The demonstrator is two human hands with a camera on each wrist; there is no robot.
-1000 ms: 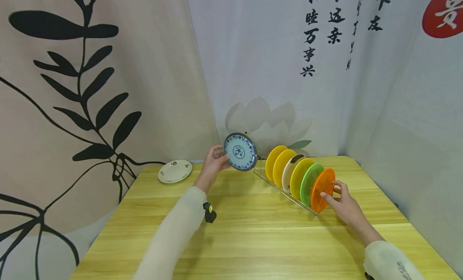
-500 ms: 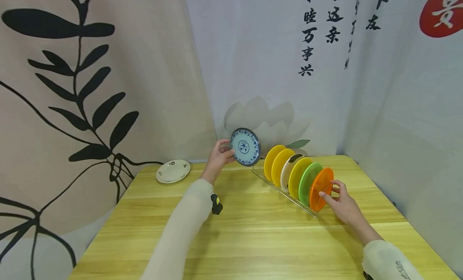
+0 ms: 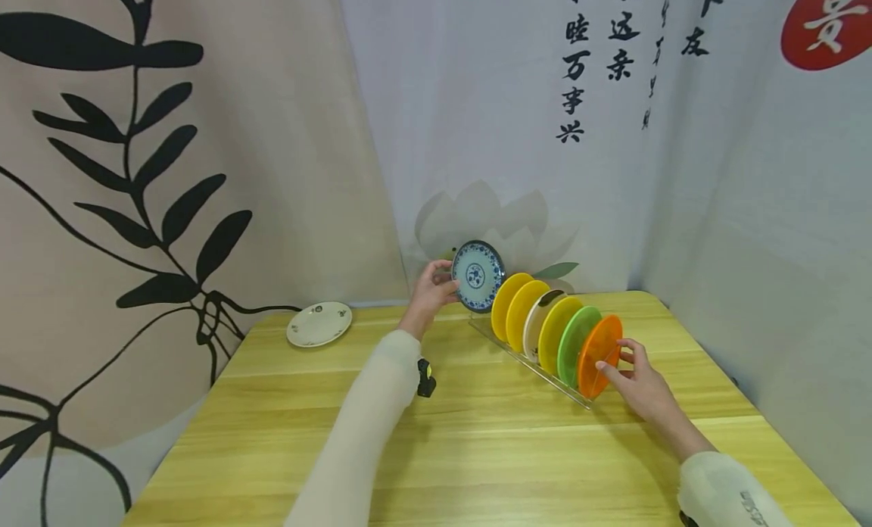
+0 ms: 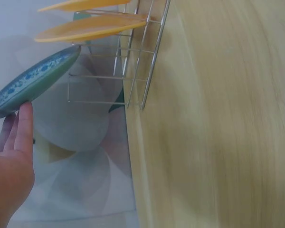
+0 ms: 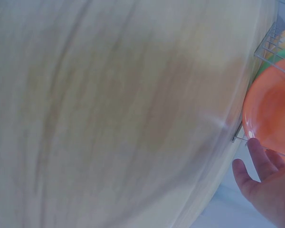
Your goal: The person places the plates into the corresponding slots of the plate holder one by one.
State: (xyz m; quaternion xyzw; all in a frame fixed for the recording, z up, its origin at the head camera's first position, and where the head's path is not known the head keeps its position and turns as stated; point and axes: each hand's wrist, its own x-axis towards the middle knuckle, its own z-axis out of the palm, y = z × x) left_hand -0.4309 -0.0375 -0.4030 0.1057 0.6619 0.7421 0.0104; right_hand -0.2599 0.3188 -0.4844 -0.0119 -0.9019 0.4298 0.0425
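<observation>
A blue-and-white patterned plate (image 3: pixel 478 276) is gripped at its left rim by my left hand (image 3: pixel 433 291). It is held up tilted at the far-left end of the wire dish rack (image 3: pixel 531 366). In the left wrist view the plate (image 4: pixel 38 78) hangs above free wire slots, beside a yellow plate (image 4: pixel 90 27). My right hand (image 3: pixel 643 383) is at the rack's near end, fingertips touching around the end wire by the orange plate (image 3: pixel 599 357). In the right wrist view the right hand's (image 5: pixel 268 183) thumb and index finger are spread apart.
Between the hands, the rack holds upright yellow plates (image 3: pixel 560 334), a white plate (image 3: pixel 534 324) and a green plate (image 3: pixel 579 345). A white patterned plate (image 3: pixel 319 324) lies at the wooden table's (image 3: pixel 518 459) back left. Printed curtains (image 3: pixel 477 95) hang behind.
My left hand has carried the blue-and-white plate to the right, up to the rack's far end beside the first yellow plate. The right hand has stayed at the near end. The view has shifted slightly.
</observation>
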